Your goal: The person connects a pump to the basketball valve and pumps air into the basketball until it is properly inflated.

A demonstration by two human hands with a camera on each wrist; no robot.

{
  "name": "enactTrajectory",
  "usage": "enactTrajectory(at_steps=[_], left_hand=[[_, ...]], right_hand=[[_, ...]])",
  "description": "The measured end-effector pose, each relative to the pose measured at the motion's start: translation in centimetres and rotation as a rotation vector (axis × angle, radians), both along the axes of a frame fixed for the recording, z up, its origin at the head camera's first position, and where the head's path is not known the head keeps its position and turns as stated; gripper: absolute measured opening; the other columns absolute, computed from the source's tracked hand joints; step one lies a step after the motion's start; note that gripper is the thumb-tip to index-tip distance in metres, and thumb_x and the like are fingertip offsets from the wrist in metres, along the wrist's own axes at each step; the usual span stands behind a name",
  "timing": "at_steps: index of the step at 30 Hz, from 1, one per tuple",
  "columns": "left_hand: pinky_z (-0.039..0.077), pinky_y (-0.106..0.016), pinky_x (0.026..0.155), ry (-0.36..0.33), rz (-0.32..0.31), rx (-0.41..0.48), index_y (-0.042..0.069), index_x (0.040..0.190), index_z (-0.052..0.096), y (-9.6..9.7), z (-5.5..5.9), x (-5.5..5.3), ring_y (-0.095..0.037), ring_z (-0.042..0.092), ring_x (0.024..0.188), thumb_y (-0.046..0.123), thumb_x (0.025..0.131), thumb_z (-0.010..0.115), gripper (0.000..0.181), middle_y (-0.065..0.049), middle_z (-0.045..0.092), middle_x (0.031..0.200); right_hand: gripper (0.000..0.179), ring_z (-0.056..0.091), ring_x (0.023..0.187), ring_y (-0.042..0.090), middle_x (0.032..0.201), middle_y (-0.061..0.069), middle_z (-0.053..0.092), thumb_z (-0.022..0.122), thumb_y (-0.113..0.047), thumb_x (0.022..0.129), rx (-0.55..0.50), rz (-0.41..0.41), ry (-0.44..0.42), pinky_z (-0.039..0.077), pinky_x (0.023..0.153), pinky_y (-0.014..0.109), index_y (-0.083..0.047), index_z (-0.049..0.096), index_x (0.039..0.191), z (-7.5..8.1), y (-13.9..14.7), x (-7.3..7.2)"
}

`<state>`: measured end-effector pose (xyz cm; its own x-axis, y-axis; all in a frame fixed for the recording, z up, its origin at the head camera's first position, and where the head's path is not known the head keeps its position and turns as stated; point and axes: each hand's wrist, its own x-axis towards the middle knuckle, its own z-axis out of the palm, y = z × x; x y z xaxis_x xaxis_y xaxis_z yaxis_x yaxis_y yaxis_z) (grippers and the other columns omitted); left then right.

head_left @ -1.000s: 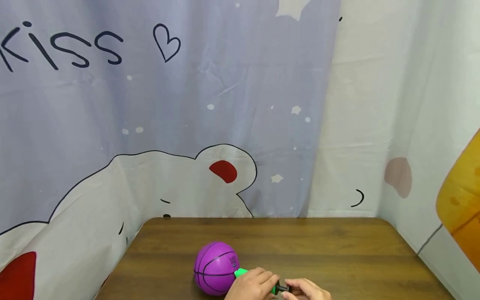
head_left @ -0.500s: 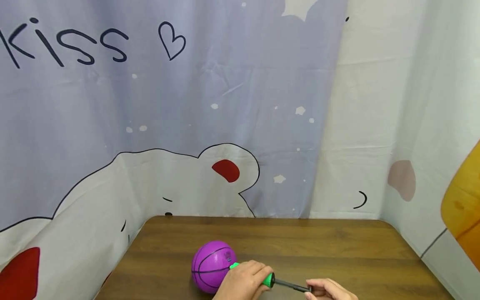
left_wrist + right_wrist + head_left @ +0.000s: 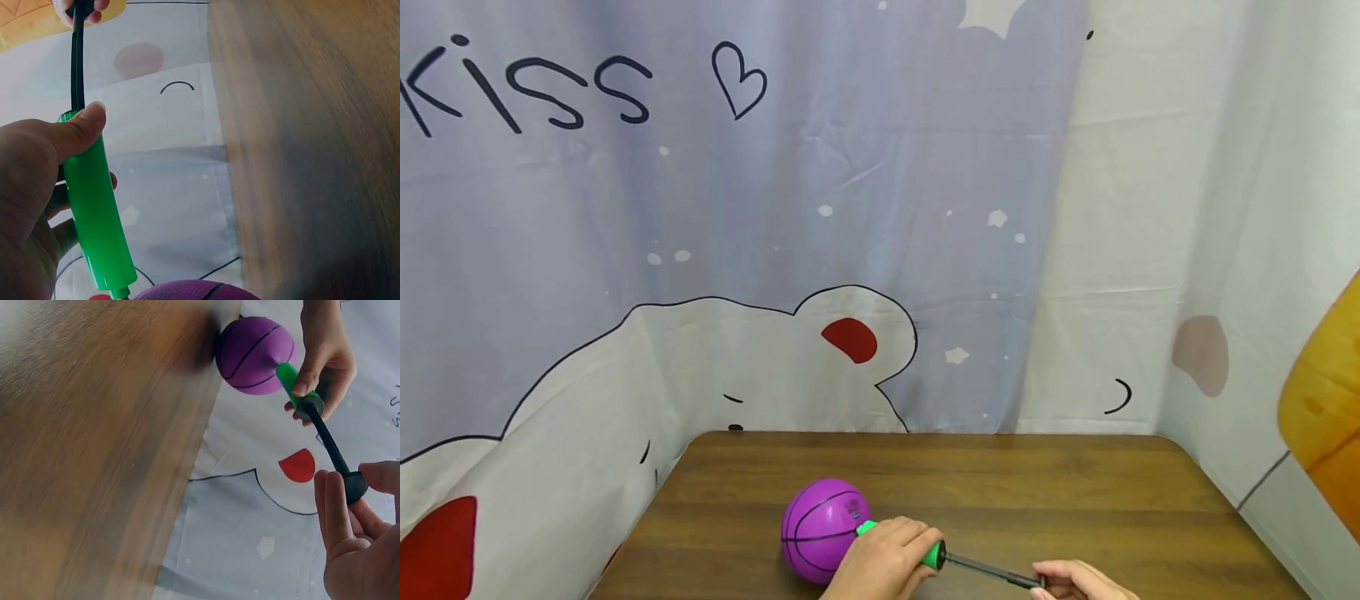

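A purple ball [image 3: 822,533] with black seam lines sits on the table. My left hand [image 3: 883,557] grips the green barrel of a hand pump [image 3: 100,206], thumb near its black-capped end. The pump's nozzle end meets the ball's side, as the right wrist view shows. From the barrel a long black rod [image 3: 328,440] is drawn far out. At its end is a round black handle [image 3: 355,487], which my right hand [image 3: 369,544] pinches between thumb and fingers. In the head view that hand lies low, right of the left one.
The brown wooden table [image 3: 1075,492] spreads behind and to the right of the hands. A printed curtain [image 3: 850,167] hangs along the back and both sides, close to the table's edges.
My right hand has pulled the pump handle out to the right, and much more of the black rod shows. The left hand and pump barrel have shifted slightly left.
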<state>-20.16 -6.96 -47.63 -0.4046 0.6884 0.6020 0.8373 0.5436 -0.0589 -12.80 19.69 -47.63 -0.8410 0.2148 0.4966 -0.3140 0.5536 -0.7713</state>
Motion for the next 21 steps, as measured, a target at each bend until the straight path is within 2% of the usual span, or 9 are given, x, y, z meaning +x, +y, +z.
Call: enactTrajectory(at_steps=[4, 8, 12, 17, 18, 21], left_hand=[[0.053, -0.013, 0.088, 0.023, -0.009, 0.008, 0.016, 0.112, 0.069, 0.2, 0.1, 0.1, -0.004, 0.064, 0.095, 0.032, 0.085, 0.080, 0.034, 0.010, 0.069, 0.104], [0.053, -0.013, 0.088, 0.088, -0.006, -0.020, 0.015, 0.113, 0.070, 0.8, 0.0, 0.2, -0.005, 0.065, 0.095, 0.035, 0.084, 0.081, 0.036, 0.008, 0.071, 0.105], [0.052, -0.012, 0.089, 0.140, -0.021, -0.047, 0.015, 0.113, 0.071, 1.6, -0.4, 0.3, -0.006, 0.065, 0.094, 0.036, 0.082, 0.083, 0.039, 0.008, 0.071, 0.103], [0.052, -0.012, 0.089, 0.202, -0.013, -0.060, 0.016, 0.110, 0.071, 2.1, -0.8, 0.5, -0.006, 0.064, 0.093, 0.031, 0.084, 0.081, 0.032, 0.009, 0.069, 0.100], [0.052, -0.013, 0.089, 0.201, -0.013, -0.058, 0.016, 0.110, 0.071, 2.1, -0.9, 0.5, -0.006, 0.064, 0.093, 0.032, 0.085, 0.080, 0.031, 0.009, 0.069, 0.100], [0.052, -0.012, 0.089, 0.134, -0.026, -0.049, 0.017, 0.114, 0.069, 1.8, -0.7, 0.5, -0.005, 0.064, 0.096, 0.033, 0.088, 0.077, 0.031, 0.010, 0.069, 0.103]], right_hand=[[0.028, 0.067, 0.062, 0.005, 0.078, -0.003, 0.071, 0.083, 0.013, 0.069, -0.053, 0.024, 0.033, 0.057, 0.050, 0.023, -0.006, 0.075, 0.087, 0.5, -1.3, -0.1], [0.026, 0.067, 0.063, 0.005, 0.078, -0.006, 0.071, 0.084, 0.008, 0.071, -0.085, 0.053, -0.007, 0.059, 0.052, 0.023, -0.009, 0.077, 0.088, 0.6, -2.7, -0.3], [0.021, 0.066, 0.063, 0.004, 0.077, -0.006, 0.069, 0.085, 0.003, 0.073, -0.083, 0.122, -0.043, 0.060, 0.053, 0.024, -0.009, 0.076, 0.088, 0.0, -4.0, -0.6], [0.017, 0.067, 0.068, 0.002, 0.083, 0.002, 0.070, 0.084, -0.004, 0.079, -0.062, 0.220, -0.074, 0.060, 0.057, 0.021, -0.002, 0.075, 0.093, -0.6, -4.8, -1.2], [0.018, 0.067, 0.068, 0.002, 0.084, 0.003, 0.070, 0.084, -0.005, 0.079, -0.063, 0.228, -0.080, 0.060, 0.058, 0.021, -0.003, 0.075, 0.094, -0.6, -4.9, -1.3], [0.019, 0.067, 0.066, 0.003, 0.081, 0.001, 0.070, 0.086, -0.002, 0.076, -0.090, 0.210, -0.053, 0.060, 0.056, 0.023, -0.008, 0.075, 0.091, -0.7, -5.2, -1.2]])
